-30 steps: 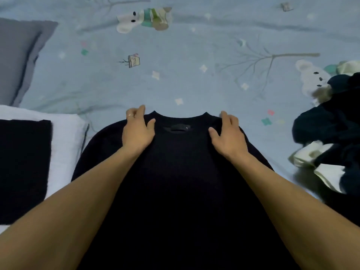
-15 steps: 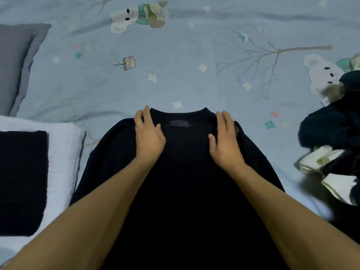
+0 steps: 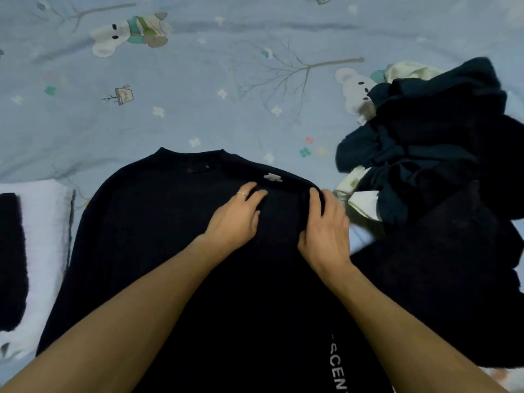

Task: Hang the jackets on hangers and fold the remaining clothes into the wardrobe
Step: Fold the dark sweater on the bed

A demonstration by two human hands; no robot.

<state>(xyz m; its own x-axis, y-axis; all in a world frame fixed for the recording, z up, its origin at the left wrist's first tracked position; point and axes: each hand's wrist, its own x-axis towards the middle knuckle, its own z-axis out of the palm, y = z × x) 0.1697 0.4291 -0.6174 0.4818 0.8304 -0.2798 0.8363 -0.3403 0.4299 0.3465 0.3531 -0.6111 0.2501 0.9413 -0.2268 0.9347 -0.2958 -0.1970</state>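
A black sweater (image 3: 147, 236) lies flat on the bed, neck away from me. Its right side is folded in over the body, showing a small white logo (image 3: 272, 177) near the shoulder and white lettering (image 3: 338, 370) near the bottom edge. My left hand (image 3: 236, 215), with a ring on one finger, rests flat on the folded part just below the logo. My right hand (image 3: 326, 231) presses on the right edge of the fold, fingers lying over the crease near the shoulder.
A heap of dark and cream clothes (image 3: 431, 154) lies on the right, touching the sweater's side. At the left edge sits a folded white garment (image 3: 45, 222) with a folded black one (image 3: 11, 259) on top. The blue printed bedsheet (image 3: 198, 95) stretches beyond.
The sweater's right side has been folded in over the body, exposing the logo and lettering. Both hands moved right from the shoulders onto the fold. The view shifted right.
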